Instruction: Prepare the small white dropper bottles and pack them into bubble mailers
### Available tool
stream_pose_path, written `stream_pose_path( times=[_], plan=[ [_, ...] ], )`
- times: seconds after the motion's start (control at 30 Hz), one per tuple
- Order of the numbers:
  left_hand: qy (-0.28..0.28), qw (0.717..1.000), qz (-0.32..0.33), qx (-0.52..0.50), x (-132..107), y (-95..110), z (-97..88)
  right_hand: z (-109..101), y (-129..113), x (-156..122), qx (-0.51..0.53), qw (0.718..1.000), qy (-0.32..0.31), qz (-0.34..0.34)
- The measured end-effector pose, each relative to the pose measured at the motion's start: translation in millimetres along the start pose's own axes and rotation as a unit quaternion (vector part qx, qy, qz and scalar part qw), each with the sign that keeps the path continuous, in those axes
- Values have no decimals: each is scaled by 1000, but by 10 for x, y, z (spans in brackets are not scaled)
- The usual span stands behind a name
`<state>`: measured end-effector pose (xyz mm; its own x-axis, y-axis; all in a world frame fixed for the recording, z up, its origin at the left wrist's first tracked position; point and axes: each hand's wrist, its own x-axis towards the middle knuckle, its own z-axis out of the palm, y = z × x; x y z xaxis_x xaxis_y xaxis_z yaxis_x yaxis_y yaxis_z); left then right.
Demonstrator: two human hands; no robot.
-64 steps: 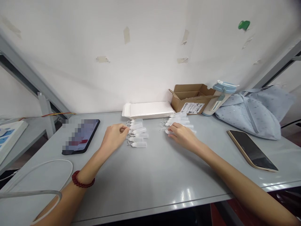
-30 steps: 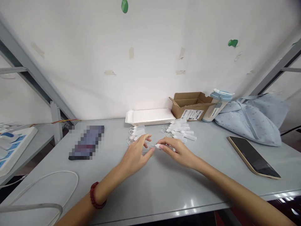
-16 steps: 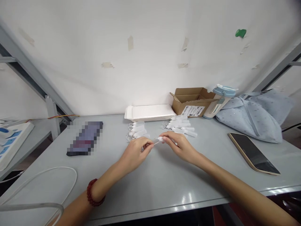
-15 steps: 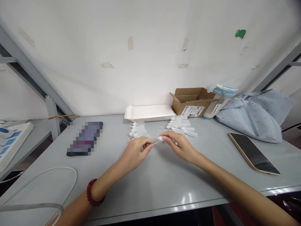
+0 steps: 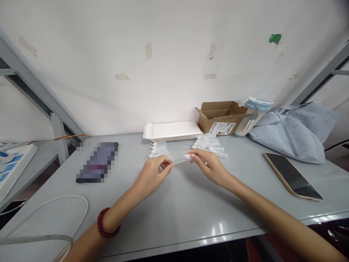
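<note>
My right hand (image 5: pixel 208 163) is closed on a small white squeeze bottle with a needle tip (image 5: pixel 188 157); the thin needle points left and the fingers hide most of the body. With thumb and forefinger, my left hand (image 5: pixel 155 174) pinches the end of a thin white strap (image 5: pixel 180 161) that stretches across to the bottle's neck. Behind my left hand lies a group of similar small bottles (image 5: pixel 158 148) with looped straps. Another group of translucent bottles (image 5: pixel 208 141) lies behind my right hand, tips toward the left.
A white padded packet (image 5: pixel 174 130) lies against the wall beside an open cardboard box (image 5: pixel 222 123). Right of it stand a blue-lidded cup (image 5: pixel 249 122) and a light blue bag (image 5: pixel 289 134). A phone (image 5: pixel 291 176) lies right; a blurred dark item (image 5: pixel 98 163) and white cable (image 5: pixel 84 211) are left.
My left hand has moved a little left and away from my right hand, so more of the white strap shows, drawn out between them. My right hand keeps hold of the bottle.
</note>
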<state>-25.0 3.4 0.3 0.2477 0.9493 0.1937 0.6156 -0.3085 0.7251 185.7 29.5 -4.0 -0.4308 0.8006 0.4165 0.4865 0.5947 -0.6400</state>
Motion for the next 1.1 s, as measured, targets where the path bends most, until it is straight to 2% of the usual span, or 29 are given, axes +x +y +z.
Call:
stream_pose_path(
  times=[0.43, 0.73, 1.1],
  plan=[
    [12, 999, 19, -50, -9, -12, 43, 74, -91, -49, 2, 998, -62, -24],
    [-17, 983, -65, -172, -19, -9, 44, 80, -91, -60, -8, 997, -63, -39],
    [-13, 971, -83, -224, 11, 26, 1, 73, -89, -53, -16, 997, -61, -37]
  ],
)
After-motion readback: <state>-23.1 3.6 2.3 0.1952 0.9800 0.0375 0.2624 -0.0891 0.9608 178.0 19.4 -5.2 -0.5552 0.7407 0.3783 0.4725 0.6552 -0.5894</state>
